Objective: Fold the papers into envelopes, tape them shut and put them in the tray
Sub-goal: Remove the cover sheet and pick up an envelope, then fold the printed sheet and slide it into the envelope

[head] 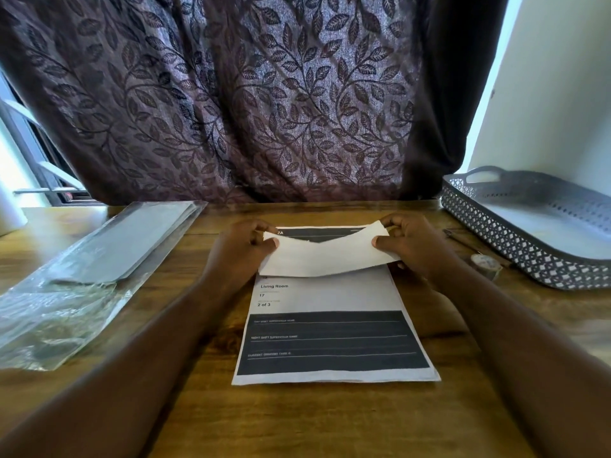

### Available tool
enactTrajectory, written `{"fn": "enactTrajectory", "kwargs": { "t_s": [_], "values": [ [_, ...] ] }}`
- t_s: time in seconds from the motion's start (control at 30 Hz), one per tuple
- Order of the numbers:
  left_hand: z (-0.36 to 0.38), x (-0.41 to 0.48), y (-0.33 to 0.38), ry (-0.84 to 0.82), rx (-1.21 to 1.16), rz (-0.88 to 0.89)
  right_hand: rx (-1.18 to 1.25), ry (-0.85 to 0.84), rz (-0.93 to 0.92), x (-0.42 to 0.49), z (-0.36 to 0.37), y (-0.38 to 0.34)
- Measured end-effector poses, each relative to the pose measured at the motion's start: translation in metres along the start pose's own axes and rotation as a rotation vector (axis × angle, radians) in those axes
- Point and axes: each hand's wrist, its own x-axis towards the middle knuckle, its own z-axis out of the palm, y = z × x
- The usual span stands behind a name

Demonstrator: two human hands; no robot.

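Paper lies lengthwise in the middle of the wooden table, printed side up, with "Living Room", "17" and "2 of 3" above a dark block of ruled lines. Its far end is turned over toward the person, so the blank white back shows as a bowed flap raised off the sheet. The left hand pinches the flap's left corner, thumb on top. The right hand pinches the right corner the same way. A grey perforated tray with a cut-out handle stands at the table's far right, well apart from the sheet. A roll of tape sits just beside the tray's near wall. A clear plastic sleeve holding grey sheets lies at the left, and a leaf-patterned curtain hangs behind.
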Motion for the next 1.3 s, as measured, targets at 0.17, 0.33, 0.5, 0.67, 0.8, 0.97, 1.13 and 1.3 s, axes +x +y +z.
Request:
{"fn": "enactTrajectory", "kwargs": {
  "t_s": [0.17,0.33,0.5,0.67,0.8,0.97,1.13,1.3],
  "values": [
    [0.004,-0.001,-0.007,-0.088,0.235,0.064,-0.493,-0.054,-0.075,0.003,0.000,0.007],
    [0.014,0.008,-0.019,-0.030,0.312,0.103,-0.635,-0.063,-0.092,0.002,0.002,0.003],
    [0.011,0.003,-0.021,0.031,0.345,0.156,-0.513,0.121,-0.069,-0.004,0.002,0.002],
    [0.003,-0.019,-0.003,0.015,0.340,0.184,-0.423,0.191,-0.170,-0.019,0.015,-0.028],
    [-0.018,-0.047,0.006,-0.020,0.332,0.168,-0.299,0.084,-0.269,-0.036,0.071,-0.072],
    [-0.062,-0.081,-0.012,0.012,0.331,0.192,-0.217,-0.163,-0.352,-0.067,0.144,-0.114],
    [-0.127,-0.115,-0.063,0.143,0.426,0.152,-0.220,-0.278,-0.454,-0.088,0.207,-0.157],
    [-0.194,-0.136,-0.101,0.289,0.530,0.023,-0.223,-0.363,-0.540,-0.114,0.261,-0.202]
  ]
}}
